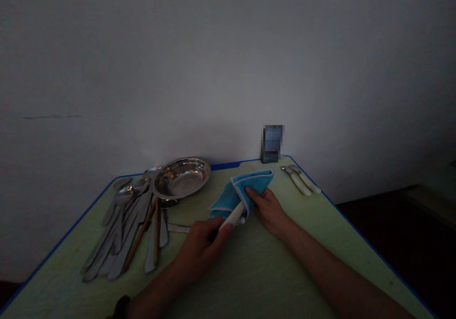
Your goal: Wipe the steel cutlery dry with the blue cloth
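Observation:
My left hand (204,240) is closed around the pale handle of a utensil (233,215), whose far end is hidden inside a blue cloth (249,186). With its thumb on top, my right hand (269,209) pinches the cloth around that covered end. Both hands are above the middle of the table. To the right and farther back lie two white-handled utensils (301,182) with small metal heads, side by side. The head of the held utensil cannot be made out.
A shiny metal bowl (182,178) sits at the back left, close to a pile of spoons and other metal cutlery (123,233), some with brown handles. A phone-like device (272,144), pixelated, stands against the wall. Blue edging borders the pale green table (342,247).

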### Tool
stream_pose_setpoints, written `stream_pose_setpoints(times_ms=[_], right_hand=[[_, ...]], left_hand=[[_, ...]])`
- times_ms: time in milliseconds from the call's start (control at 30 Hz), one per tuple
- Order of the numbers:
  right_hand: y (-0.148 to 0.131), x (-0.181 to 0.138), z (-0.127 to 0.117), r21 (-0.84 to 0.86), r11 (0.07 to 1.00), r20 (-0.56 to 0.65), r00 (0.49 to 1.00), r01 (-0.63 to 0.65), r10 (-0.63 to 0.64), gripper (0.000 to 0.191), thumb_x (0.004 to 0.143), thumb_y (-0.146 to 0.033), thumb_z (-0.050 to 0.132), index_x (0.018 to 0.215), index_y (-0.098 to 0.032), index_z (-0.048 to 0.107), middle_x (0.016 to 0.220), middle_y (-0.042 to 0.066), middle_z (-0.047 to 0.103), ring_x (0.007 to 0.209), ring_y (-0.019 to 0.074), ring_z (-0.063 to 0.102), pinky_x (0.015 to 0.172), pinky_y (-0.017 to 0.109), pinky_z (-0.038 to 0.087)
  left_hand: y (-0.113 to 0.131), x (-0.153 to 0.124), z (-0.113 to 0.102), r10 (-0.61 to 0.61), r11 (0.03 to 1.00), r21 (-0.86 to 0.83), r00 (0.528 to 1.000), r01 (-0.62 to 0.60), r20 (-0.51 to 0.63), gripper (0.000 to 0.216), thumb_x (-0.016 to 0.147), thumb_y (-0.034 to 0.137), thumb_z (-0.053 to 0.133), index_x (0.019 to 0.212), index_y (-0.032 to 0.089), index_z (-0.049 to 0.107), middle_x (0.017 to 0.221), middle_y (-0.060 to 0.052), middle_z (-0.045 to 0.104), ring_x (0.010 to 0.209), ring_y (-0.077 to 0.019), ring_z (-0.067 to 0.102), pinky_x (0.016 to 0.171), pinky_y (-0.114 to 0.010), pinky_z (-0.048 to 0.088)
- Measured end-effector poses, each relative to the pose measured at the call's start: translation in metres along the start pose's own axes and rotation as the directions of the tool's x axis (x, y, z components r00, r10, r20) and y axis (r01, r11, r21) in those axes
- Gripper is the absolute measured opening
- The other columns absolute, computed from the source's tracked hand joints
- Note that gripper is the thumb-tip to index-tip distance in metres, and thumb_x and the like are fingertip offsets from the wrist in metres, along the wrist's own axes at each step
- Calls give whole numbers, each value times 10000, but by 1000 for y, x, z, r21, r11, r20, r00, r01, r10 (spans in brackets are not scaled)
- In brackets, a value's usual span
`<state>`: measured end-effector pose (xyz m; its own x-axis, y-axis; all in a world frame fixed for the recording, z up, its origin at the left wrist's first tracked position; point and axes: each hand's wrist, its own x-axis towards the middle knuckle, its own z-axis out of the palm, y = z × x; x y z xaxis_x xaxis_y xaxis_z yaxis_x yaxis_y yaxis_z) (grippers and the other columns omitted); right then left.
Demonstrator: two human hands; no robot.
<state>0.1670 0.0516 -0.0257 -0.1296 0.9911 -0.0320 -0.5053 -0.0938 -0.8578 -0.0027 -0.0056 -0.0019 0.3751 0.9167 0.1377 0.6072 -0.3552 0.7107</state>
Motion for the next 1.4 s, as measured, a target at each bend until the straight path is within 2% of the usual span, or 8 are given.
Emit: stream_pose_setpoints(times_ms=[433,567,667,900,1033,1133,1267,1400], right_hand=[[-4,0,1,129,990,-5,998,-61,62,189,602,-229,713,778,-179,666,792,10,704,787,166,635,821,321,449],[-1,1,2,131,991,-14,1000,-9,11,205,653,-273,690,841,-202,650,867,6,698,840,153,627,840,304,442],[-1,1,3,138,990,-55,998,7,1,187,679,-325,669,814,-200,638,826,5,697,846,160,624,805,301,459],[-6,3,6,230,972,-182,979,-45,89,258,733,-452,592,758,-197,618,670,1,675,710,164,638,686,300,501],[-8,5,2,297,949,-113,983,-108,147,362,791,-517,471,843,-191,619,701,29,690,658,179,646,652,329,507],[-11,5,-2,346,931,-51,988,-120,147,397,814,-525,411,911,-196,610,759,40,704,663,189,654,661,353,504],[-14,3,-2,356,924,-17,987,-143,159,249,781,-391,500,879,-190,607,754,29,708,682,190,656,699,360,495],[-11,1,-1,289,944,39,988,-157,153,135,672,-213,535,779,-188,612,692,7,695,725,188,649,743,357,479]], left_hand=[[1,0,0,-3,1000,-18,1000,3,16,357,866,376,365,581,173,434,518,61,310,458,-89,343,441,-210,226],[2,0,-1,-31,999,-8,999,31,28,363,864,394,370,607,162,478,526,55,335,474,-95,368,449,-212,239],[4,0,-2,-26,1000,12,999,26,30,369,862,395,369,585,166,455,520,56,338,468,-93,363,448,-212,239],[6,0,-2,-24,1000,9,999,24,26,349,871,383,368,617,168,473,522,59,360,466,-95,385,454,-211,251],[3,2,-2,-64,996,-67,996,59,-64,351,878,398,362,639,171,482,545,47,418,500,-110,425,472,-215,291],[0,3,-3,-147,977,-176,977,120,-152,367,879,424,358,635,174,474,551,43,427,520,-119,450,479,-215,321],[-2,6,-4,-264,936,-297,936,190,-233,373,862,453,377,635,173,476,565,40,425,513,-116,451,450,-205,348],[2,7,-4,-264,930,-317,940,188,-218,357,845,443,412,623,170,477,553,46,423,489,-109,449,432,-199,363]])
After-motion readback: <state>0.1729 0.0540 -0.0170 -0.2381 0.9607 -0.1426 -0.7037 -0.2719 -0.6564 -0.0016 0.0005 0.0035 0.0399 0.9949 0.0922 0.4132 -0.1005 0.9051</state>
